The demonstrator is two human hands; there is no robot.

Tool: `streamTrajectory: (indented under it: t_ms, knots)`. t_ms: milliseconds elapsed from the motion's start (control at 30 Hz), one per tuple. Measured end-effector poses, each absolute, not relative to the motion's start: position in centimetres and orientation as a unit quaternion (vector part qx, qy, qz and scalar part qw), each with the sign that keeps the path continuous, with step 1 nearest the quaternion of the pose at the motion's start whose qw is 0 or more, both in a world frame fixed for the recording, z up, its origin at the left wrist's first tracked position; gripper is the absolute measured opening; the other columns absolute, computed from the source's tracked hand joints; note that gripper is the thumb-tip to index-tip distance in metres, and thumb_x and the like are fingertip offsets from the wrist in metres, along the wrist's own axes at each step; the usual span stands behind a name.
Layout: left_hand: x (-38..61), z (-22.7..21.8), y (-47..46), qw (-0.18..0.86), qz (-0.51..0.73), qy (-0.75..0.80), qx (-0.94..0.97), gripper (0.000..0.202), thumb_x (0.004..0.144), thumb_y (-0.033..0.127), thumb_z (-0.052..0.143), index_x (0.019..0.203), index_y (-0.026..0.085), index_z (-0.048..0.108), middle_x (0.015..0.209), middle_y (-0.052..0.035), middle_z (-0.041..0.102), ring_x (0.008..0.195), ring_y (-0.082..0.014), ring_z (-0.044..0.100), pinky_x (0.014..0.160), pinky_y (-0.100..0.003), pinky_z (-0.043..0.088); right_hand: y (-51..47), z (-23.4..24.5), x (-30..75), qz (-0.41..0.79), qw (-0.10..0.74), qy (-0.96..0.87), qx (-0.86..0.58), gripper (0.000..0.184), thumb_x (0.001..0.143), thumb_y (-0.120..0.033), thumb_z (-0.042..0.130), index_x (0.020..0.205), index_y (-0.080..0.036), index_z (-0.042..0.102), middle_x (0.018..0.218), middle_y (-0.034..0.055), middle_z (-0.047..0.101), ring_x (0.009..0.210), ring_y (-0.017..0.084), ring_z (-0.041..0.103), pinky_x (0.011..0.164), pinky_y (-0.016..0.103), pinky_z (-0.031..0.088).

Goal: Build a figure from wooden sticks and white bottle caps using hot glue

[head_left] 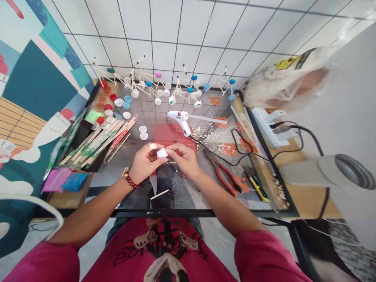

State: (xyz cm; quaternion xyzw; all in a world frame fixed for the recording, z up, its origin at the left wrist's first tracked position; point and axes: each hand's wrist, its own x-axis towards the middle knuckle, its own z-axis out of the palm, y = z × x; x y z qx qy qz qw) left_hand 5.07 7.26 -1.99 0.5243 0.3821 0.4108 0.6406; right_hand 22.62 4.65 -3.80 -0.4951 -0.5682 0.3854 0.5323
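Note:
My left hand (145,163) and my right hand (183,159) meet above the glass tabletop (138,199), both pinching a small white plastic piece (161,153). A thin wooden stick (172,162) lies close under my right fingers, though its contact is hard to make out. A pale wrap covers one left finger, and a dark red bead bracelet (131,180) circles my left wrist. Just beyond my hands lies a white hot glue gun (179,120) on a red sheet (173,135). A loose wooden stick (159,194) rests nearer me.
Stick-and-bottle-cap models (164,84) stand along the tiled back. Bundled wooden sticks (96,143) and loose caps lie left. Red-handled pliers (223,176), a yellow cutter (257,189), black cables and a white power strip (267,125) lie right. A grey cylindrical appliance (326,170) stands far right.

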Motion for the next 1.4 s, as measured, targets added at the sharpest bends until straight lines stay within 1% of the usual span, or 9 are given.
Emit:
streamTrajectory:
  t_ms: [133, 300, 500, 667, 833, 933, 1033, 1233, 1400]
  knots:
    - [5.1, -1.8, 7.1, 0.610, 0.409, 0.403, 0.546, 0.047, 0.066, 0.040, 0.088, 0.102, 0.015, 0.072, 0.099, -0.0083, 0.076, 0.089, -0.0217, 0.072, 0.084, -0.039, 0.061, 4.6, -4.0, 22.5, 0.378, 0.538, -0.568, -0.495, 0.020, 0.088, -0.042, 0.068, 0.086, -0.023, 0.074, 0.090, 0.0037, 0.076, 0.086, 0.019, 0.070, 0.084, 0.034, 0.054]
    - [4.9, -1.7, 7.2, 0.686, 0.363, 0.386, 0.499, 0.048, 0.068, 0.042, 0.087, 0.105, 0.015, 0.074, 0.087, -0.0050, 0.077, 0.071, -0.0186, 0.071, 0.073, -0.037, 0.063, 4.5, -3.6, 22.7, 0.336, 0.521, -0.599, -0.507, 0.014, 0.086, -0.034, 0.066, 0.078, -0.024, 0.071, 0.080, 0.0019, 0.075, 0.077, 0.018, 0.067, 0.080, 0.034, 0.052]
    - [4.5, -1.3, 7.5, 0.775, 0.312, 0.348, 0.426, 0.042, 0.072, 0.042, 0.085, 0.100, 0.013, 0.073, 0.076, -0.0058, 0.073, 0.060, -0.0167, 0.070, 0.056, -0.027, 0.060, 4.2, -2.9, 22.8, 0.280, 0.479, -0.654, -0.514, 0.011, 0.084, -0.028, 0.062, 0.075, -0.025, 0.067, 0.080, 0.0010, 0.074, 0.078, 0.019, 0.066, 0.089, 0.038, 0.047]
    - [4.1, -1.2, 8.1, 0.847, 0.234, 0.327, 0.348, 0.037, 0.079, 0.046, 0.076, 0.100, 0.017, 0.068, 0.065, -0.0039, 0.068, 0.044, -0.0135, 0.060, 0.034, -0.019, 0.043, 4.1, -3.0, 22.7, 0.235, 0.471, -0.709, -0.470, 0.008, 0.085, -0.023, 0.059, 0.078, -0.025, 0.063, 0.084, 0.0006, 0.072, 0.082, 0.018, 0.066, 0.092, 0.040, 0.041]
    - [3.8, -0.8, 8.6, 0.887, 0.158, 0.323, 0.288, 0.027, 0.082, 0.042, 0.071, 0.085, 0.016, 0.068, 0.052, -0.0004, 0.058, 0.034, -0.0068, 0.041, 0.029, -0.016, 0.026, 4.0, -3.0, 22.9, 0.160, 0.410, -0.760, -0.479, 0.011, 0.085, -0.019, 0.058, 0.086, -0.027, 0.064, 0.089, 0.0012, 0.072, 0.090, 0.020, 0.063, 0.094, 0.041, 0.035]
    - [3.7, -0.5, 8.6, 0.883, 0.182, 0.323, 0.289, 0.030, 0.082, 0.045, 0.072, 0.090, 0.016, 0.071, 0.056, -0.0011, 0.060, 0.037, -0.0068, 0.042, 0.032, -0.016, 0.027, 4.1, -3.0, 23.4, 0.105, 0.393, -0.765, -0.500, 0.010, 0.088, -0.020, 0.058, 0.089, -0.027, 0.066, 0.090, 0.0017, 0.073, 0.092, 0.021, 0.062, 0.095, 0.042, 0.031]
    - [3.6, -0.5, 8.8, 0.829, 0.270, 0.355, 0.338, 0.037, 0.077, 0.044, 0.078, 0.102, 0.017, 0.071, 0.072, -0.0045, 0.069, 0.054, -0.0113, 0.059, 0.045, -0.020, 0.044, 4.2, -3.2, 23.8, 0.060, 0.388, -0.741, -0.545, 0.008, 0.090, -0.023, 0.060, 0.086, -0.026, 0.066, 0.089, 0.0020, 0.074, 0.090, 0.021, 0.062, 0.095, 0.043, 0.029]
    - [2.1, -1.5, 9.9, 0.559, 0.391, 0.455, 0.573, 0.042, 0.067, 0.034, 0.086, 0.102, 0.015, 0.071, 0.100, -0.0074, 0.075, 0.089, -0.0189, 0.070, 0.082, -0.031, 0.055, 4.4, -3.9, 24.3, 0.111, 0.375, -0.726, -0.566, 0.006, 0.090, -0.026, 0.067, 0.086, -0.026, 0.071, 0.092, 0.0001, 0.077, 0.092, 0.019, 0.065, 0.100, 0.043, 0.025]
    - [1.4, -2.3, 10.6, 0.459, 0.381, 0.480, 0.643, 0.037, 0.073, 0.032, 0.078, 0.104, 0.014, 0.070, 0.100, -0.0094, 0.075, 0.088, -0.0220, 0.070, 0.081, -0.034, 0.056, 4.5, -4.3, 24.7, 0.152, 0.357, -0.704, -0.595, 0.003, 0.080, -0.022, 0.073, 0.078, -0.025, 0.072, 0.089, -0.0008, 0.077, 0.090, 0.019, 0.067, 0.099, 0.043, 0.025]
